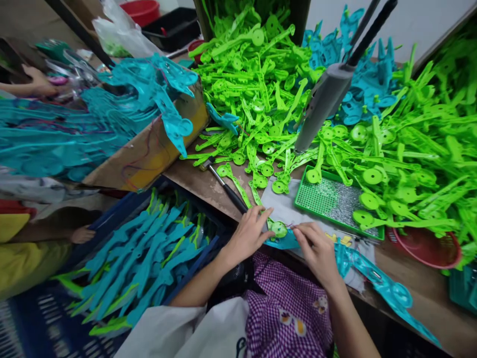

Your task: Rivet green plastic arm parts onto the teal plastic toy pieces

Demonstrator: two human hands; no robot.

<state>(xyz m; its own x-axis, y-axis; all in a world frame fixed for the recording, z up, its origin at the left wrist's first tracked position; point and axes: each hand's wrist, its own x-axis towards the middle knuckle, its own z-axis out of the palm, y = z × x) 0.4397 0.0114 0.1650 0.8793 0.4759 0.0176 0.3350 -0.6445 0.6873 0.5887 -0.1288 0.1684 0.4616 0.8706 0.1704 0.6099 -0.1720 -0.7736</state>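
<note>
At the bench's near edge, my left hand (248, 231) is closed over a lime-green plastic part (278, 228) with a round end, its thumb and fingers on either side. Under that part lies a blue plastic shell (285, 240). My right hand (315, 246) pinches at the right side of the round end; what sits between its fingertips is too small to make out. A hammer (233, 196) with a black grip lies just beyond my left hand. Right of my right hand rests another long blue shell (387, 281).
Green parts (257, 94) heap across the back. A green tray (339, 199) holds small metal pieces, beside a red basket (425, 246). A grey power screwdriver (324, 104) hangs overhead. Left are a box of blue shells (149, 149), a blue crate (122, 199) of assembled pieces and another person's hand (82, 234).
</note>
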